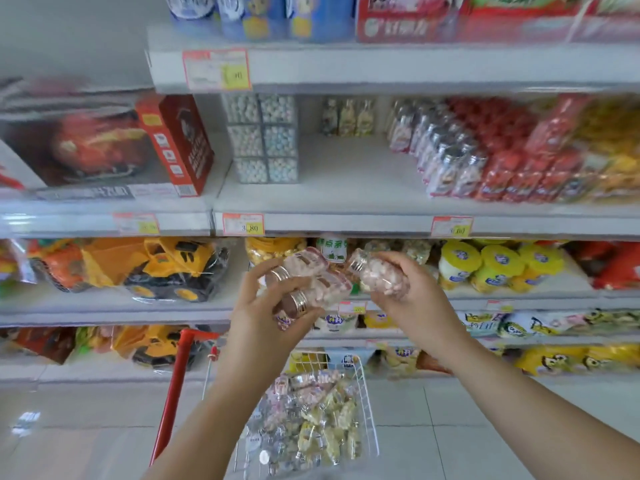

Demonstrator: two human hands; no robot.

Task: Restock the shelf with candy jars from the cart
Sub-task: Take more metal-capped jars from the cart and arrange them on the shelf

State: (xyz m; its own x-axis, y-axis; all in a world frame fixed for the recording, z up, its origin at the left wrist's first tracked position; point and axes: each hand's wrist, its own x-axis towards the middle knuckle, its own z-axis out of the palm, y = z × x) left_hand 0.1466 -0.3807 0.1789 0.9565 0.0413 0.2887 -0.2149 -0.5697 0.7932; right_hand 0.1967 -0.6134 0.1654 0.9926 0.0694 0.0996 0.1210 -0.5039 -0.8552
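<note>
- Blurring softens the whole view, so the price tags (pixel 243 224) on the shelf edges and the printing on most packs are hard to read.
- The cart (pixel 363 382) is cut off at the bottom edge, and the forearms cover part of the heap of jars (pixel 311 420) lying in it; its red handle (pixel 176 375) stands to the left.
- The left hand (pixel 263 306) curls its fingers round two candy jars (pixel 322 289) with pink sweets and metal lids; whether a third sits beneath them I cannot tell.
- The right hand (pixel 415 299) grips a single jar (pixel 381 277), tilted, just beside the left hand's pair.
- Above both hands, the shelf (pixel 346 181) has a bare stretch, with a row of like jars (pixel 446 161) standing at its right.
</note>
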